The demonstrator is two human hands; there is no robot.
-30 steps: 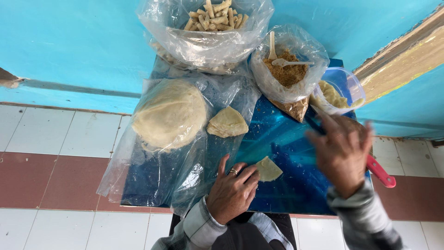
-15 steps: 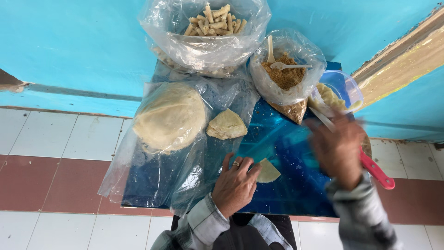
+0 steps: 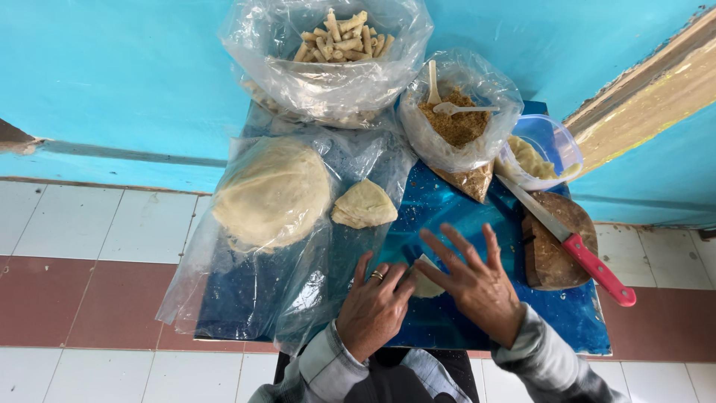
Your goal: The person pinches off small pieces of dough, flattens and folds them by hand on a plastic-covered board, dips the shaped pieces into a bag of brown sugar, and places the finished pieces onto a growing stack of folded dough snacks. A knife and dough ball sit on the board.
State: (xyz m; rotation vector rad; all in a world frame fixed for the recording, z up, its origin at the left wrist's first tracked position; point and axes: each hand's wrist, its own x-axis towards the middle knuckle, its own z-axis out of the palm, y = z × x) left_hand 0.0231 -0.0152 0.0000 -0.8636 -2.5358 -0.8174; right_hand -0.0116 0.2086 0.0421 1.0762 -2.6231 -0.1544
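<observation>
Taking the blue table (image 3: 567, 328) as the landmark, a large round of pale dough (image 3: 272, 192) is seen on its left part, lying in clear plastic. A folded stack of thin wrappers (image 3: 364, 204) lies just right of that, near the table's middle. At the near edge of the table, a single small wrapper (image 3: 424, 282) is pressed flat between both hands. The left hand (image 3: 373, 306) is laid on its left edge with fingers curled, a ring showing; the right hand (image 3: 477, 280) is spread open over its right side, fingers splayed. Nothing is gripped by either hand. For this step, the piece is probably best smoothed with even, light pressure so the thin sheet is not torn. Toward the table's right edge a knife (image 3: 574, 242) with a red handle is rested across a wooden board (image 3: 556, 261).
</observation>
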